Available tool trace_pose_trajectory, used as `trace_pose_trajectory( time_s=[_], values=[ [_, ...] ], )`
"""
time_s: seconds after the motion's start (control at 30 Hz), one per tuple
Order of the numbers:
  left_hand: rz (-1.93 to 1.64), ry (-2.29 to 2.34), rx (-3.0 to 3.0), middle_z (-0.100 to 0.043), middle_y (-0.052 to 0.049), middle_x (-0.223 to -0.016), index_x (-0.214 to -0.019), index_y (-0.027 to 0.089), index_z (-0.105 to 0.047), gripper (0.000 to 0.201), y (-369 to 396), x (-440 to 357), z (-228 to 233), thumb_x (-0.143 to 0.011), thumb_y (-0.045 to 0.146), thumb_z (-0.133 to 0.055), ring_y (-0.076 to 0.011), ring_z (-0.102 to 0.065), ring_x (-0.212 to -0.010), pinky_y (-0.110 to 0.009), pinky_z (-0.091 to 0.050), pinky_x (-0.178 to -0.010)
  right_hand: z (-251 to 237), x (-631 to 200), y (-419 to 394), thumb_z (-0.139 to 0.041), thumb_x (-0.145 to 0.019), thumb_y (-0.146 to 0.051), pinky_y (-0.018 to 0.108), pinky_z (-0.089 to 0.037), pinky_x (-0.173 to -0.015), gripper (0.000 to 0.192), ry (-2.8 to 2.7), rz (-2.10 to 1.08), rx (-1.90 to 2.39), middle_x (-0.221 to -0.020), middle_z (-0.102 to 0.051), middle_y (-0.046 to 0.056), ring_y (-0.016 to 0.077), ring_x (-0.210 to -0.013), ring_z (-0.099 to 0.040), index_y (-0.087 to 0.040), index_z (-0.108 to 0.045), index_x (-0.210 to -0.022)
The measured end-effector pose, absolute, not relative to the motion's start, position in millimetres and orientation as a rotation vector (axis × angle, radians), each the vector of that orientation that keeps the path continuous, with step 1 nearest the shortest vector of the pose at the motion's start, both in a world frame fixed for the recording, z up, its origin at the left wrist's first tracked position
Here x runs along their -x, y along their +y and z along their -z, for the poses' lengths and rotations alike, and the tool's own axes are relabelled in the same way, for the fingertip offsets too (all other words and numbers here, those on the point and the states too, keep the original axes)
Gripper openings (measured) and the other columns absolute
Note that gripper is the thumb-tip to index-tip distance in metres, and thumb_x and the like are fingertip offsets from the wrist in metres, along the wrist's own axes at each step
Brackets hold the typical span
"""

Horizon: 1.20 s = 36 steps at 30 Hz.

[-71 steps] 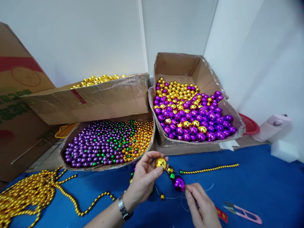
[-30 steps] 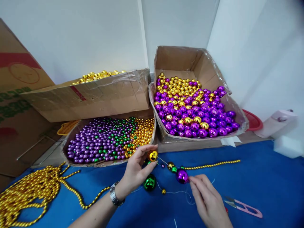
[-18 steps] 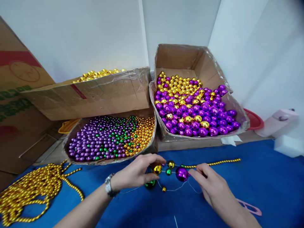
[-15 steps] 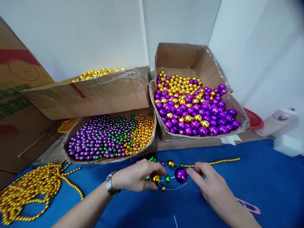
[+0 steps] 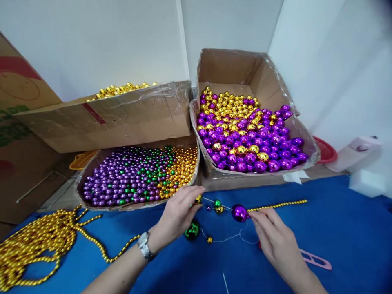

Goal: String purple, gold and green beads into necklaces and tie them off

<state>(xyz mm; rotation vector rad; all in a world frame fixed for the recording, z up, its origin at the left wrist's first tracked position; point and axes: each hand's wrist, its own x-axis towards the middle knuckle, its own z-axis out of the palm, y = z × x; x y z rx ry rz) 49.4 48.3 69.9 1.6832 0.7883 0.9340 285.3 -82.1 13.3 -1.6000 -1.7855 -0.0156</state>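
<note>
On the blue cloth, the left hand (image 5: 177, 214) pinches a shiny gold bead (image 5: 198, 199) on a thin white thread (image 5: 226, 237). At its three o'clock, the right hand (image 5: 273, 238) pinches beside a large glossy purple bead (image 5: 239, 212). A faceted green ball (image 5: 192, 230) lies at the left hand's five o'clock.

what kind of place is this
Probably a small bead-stringing workbench: cardboard boxes heaped with loose beads, gold strands piled on blue cloth, and hands threading a purple ball.
</note>
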Motion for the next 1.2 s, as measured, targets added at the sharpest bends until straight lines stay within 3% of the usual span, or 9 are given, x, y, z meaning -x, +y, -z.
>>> trace_pose_trajectory(
  time_s=[0.13, 0.27, 0.5, 0.83, 1.2],
  values=[
    [-0.98, 0.796, -1.047, -0.064, -0.009, -0.107, -0.107, 0.019, -0.064, 0.028, 49.2, -52.2, -71.4, -0.08, 0.027, -0.063, -0.0235, -0.063, -0.096, -0.038, -0.049, -0.087, -14.0, -276.5, -87.7, -0.039, -0.094, -0.02, 0.024, -0.051, -0.062, 0.024, -1.698, -0.204, 1.536, -0.088, -0.06, 0.007, 0.0156, -0.072, -0.062, -0.02, -0.056, -0.11],
    [-1.008, 0.706, -0.756, -0.063, -0.007, -0.11, -0.104, 0.018, -0.059, 0.024, 44.9, -57.5, -71.8, -0.083, 0.031, -0.061, -0.0226, -0.065, -0.097, -0.036, -0.052, -0.086, -6.4, -259.0, -93.0, -0.037, -0.095, -0.02, 0.024, -0.05, -0.063, 0.024, -1.681, -0.326, 1.534, -0.088, -0.059, 0.006, 0.0159, -0.075, -0.062, -0.021, -0.055, -0.112],
    [-1.037, 0.673, -0.694, -0.064, -0.002, -0.099, -0.103, 0.018, -0.058, 0.022, 35.8, -60.8, -67.7, -0.083, 0.026, -0.062, -0.0191, -0.065, -0.096, -0.032, -0.051, -0.09, -3.2, -253.5, -93.5, -0.038, -0.095, -0.02, 0.023, -0.049, -0.064, 0.023, -1.664, -0.337, 1.553, -0.089, -0.057, 0.006, 0.0151, -0.077, -0.061, -0.022, -0.054, -0.112],
    [-1.068, 0.668, -0.747, -0.063, -0.004, -0.105, -0.105, 0.019, -0.055, 0.02, 32.3, -61.9, -70.0, -0.086, 0.024, -0.059, -0.0199, -0.063, -0.102, -0.029, -0.05, -0.088, -3.6, -255.1, -98.9, -0.038, -0.095, -0.021, 0.023, -0.049, -0.061, 0.023, -1.646, -0.337, 1.54, -0.086, -0.057, 0.007, 0.0155, -0.072, -0.06, -0.02, -0.056, -0.11],
    [-0.995, 0.647, -0.93, -0.053, -0.01, -0.124, -0.107, 0.019, -0.055, 0.028, 16.2, -65.2, -63.9, -0.08, 0.014, -0.064, -0.029, -0.053, -0.115, -0.036, -0.05, -0.089, 4.9, -241.1, -90.9, -0.039, -0.095, -0.024, 0.022, -0.047, -0.068, 0.021, -1.542, -0.492, 1.524, -0.087, -0.056, 0.006, 0.0161, -0.079, -0.058, -0.021, -0.058, -0.103]
  ],
)
